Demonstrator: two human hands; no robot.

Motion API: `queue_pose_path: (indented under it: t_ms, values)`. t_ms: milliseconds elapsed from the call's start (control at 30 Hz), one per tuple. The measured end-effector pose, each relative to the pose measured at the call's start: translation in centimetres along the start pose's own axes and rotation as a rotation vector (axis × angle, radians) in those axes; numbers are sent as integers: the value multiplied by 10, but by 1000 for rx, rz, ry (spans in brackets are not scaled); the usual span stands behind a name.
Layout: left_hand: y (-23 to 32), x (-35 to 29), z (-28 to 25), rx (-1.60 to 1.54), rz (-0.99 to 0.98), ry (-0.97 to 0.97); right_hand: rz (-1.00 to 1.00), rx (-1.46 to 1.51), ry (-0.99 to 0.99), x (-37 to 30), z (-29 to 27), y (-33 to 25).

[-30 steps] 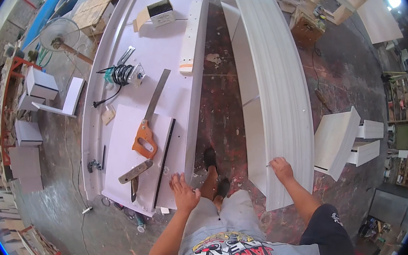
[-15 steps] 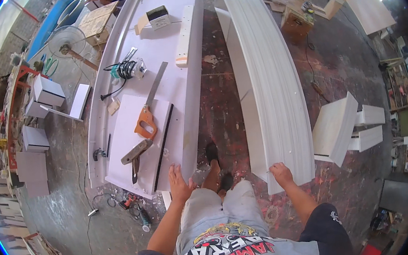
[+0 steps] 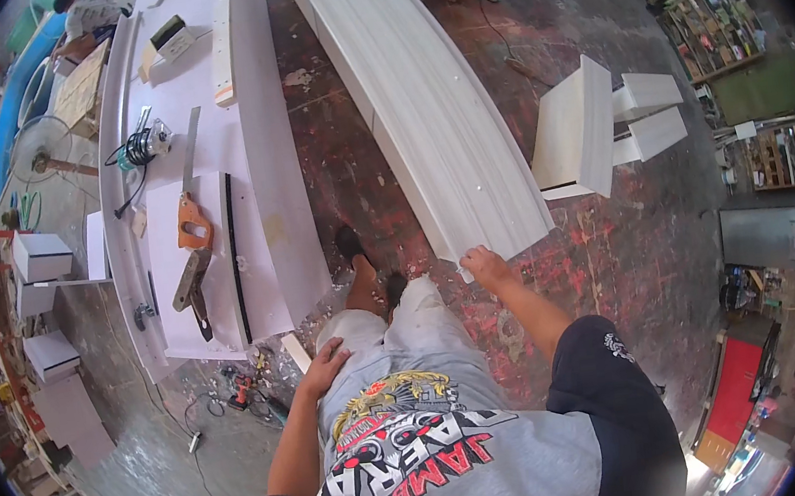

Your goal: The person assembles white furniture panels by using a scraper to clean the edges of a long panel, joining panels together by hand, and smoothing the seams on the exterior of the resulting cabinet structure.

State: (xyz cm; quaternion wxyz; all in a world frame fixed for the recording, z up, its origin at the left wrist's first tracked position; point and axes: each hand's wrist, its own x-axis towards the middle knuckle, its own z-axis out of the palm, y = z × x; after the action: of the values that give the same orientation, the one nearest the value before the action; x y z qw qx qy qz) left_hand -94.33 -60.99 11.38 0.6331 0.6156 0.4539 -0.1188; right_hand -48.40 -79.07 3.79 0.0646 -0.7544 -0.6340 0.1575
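Panel (image 3: 431, 109), pale and grained, stretching ahead of right hand (image 3: 490, 268), fingers curling at its near end, whether clamped unclear; left hand (image 3: 323, 362) resting against shorts (image 3: 421, 315), hands apart. Light, even fingertip contact probably suiting panel best.

A head-worn fisheye camera looks steeply down on the floor (image 3: 632, 262)
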Motion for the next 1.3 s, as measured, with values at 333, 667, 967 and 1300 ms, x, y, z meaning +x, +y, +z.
queue_pose_path:
  t_ms: [333, 667, 967, 1300]
  values:
    - [12, -5, -11, -67, -195, -87, 119, 52, -139, -65, 8, -6]
    - [-25, 35, 5, -198, -244, -100, 457, 278, 101, -14, -18, -29]
    - [47, 89, -32, 462, 408, 1104, 187, -77, -20, 227, -65, 9]
    - [15, 145, -92, 538, 328, 1383, 123, -598, -197, 391, -66, 0]
